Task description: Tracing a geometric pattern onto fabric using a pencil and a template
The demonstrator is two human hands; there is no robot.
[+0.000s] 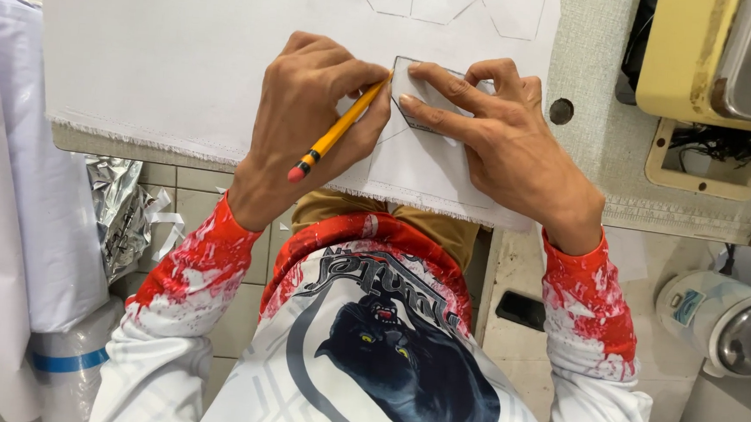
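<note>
On white fabric (pixel 183 65) spread over the tabletop (pixel 591 147), the right hand (pixel 504 141) presses spread fingers on a hexagonal template (pixel 415 82) while the left hand (pixel 307 114), just beside the template, pinches a yellow pencil (pixel 339 129), tracing its edge; continuing likely needs the template held steady.

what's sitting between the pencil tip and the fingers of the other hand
In the head view, only the hexagonal template: the left hand holds the pencil at its edge, the right hand's fingers press on it.

Yellow pencil (pixel 339 129) with pink eraser tip, white fabric sheet (pixel 166 55) (pencilled hexagon outlines), pale grey template (pixel 419 86), red-splattered white sleeves (pixel 191 264), yellow machine housing (pixel 681 56)
</note>
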